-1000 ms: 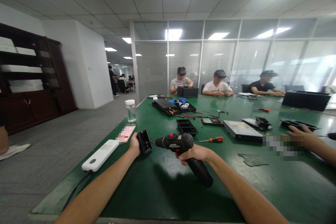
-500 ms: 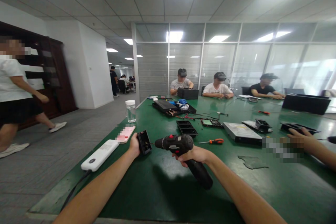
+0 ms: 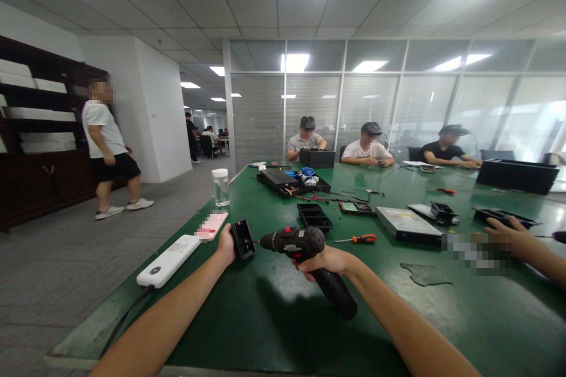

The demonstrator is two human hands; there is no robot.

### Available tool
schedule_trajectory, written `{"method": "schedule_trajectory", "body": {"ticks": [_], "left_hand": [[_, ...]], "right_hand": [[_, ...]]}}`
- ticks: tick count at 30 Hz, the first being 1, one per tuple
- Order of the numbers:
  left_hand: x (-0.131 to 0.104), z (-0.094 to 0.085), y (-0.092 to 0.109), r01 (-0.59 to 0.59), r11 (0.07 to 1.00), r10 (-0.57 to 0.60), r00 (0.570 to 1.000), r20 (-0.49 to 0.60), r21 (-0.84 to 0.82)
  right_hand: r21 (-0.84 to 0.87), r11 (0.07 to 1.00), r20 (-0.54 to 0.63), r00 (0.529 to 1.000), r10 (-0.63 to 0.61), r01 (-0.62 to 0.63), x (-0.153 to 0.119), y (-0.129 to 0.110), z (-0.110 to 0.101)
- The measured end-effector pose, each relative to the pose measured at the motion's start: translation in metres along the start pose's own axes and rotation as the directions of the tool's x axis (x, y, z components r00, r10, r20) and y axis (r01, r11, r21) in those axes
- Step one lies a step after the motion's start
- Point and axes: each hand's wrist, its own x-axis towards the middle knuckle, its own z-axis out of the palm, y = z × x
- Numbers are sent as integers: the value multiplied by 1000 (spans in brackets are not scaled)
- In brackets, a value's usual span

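Note:
A small black plastic box (image 3: 243,240) is tilted up on its side in my left hand (image 3: 227,245), its open face turned to the right. My right hand (image 3: 325,261) is wrapped round the grip of a black cordless drill (image 3: 297,241). The drill points left, and its thin bit ends at the box's open side; whether it touches a screw is too small to tell. Behind the drill lies a black compartmented frame (image 3: 315,216). An orange-handled screwdriver (image 3: 364,239) lies to the right of the drill.
On the green table (image 3: 212,330) are a white power strip (image 3: 170,260), a pink phone (image 3: 213,226), a lidded jar (image 3: 220,188), a metal drive (image 3: 409,225) and a glass-like shard (image 3: 425,274). Another person's hand (image 3: 508,237) is at right. Several people sit beyond.
A walking person at the left has moved right and farther off, in front of the bookcase. My hands, the drill and the black box are almost unmoved.

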Motion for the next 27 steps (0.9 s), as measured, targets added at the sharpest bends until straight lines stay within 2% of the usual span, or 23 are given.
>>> {"method": "schedule_trajectory", "body": {"ticks": [11, 15, 20, 27], "left_hand": [[1, -1, 0, 38, 999, -38, 999, -14, -12], [1, -2, 0, 13, 1000, -13, 1000, 1, 26], [2, -2, 0, 36, 999, -37, 999, 19, 22], [-2, 1, 1, 28, 1000, -28, 1000, -1, 6]], "right_hand": [[-19, 998, -61, 996, 65, -67, -3, -7, 3], [0, 1000, -37, 999, 30, -30, -3, -4, 2], [23, 1000, -30, 999, 10, -9, -2, -3, 0], [44, 999, -29, 999, -30, 32, -2, -1, 0]]}}
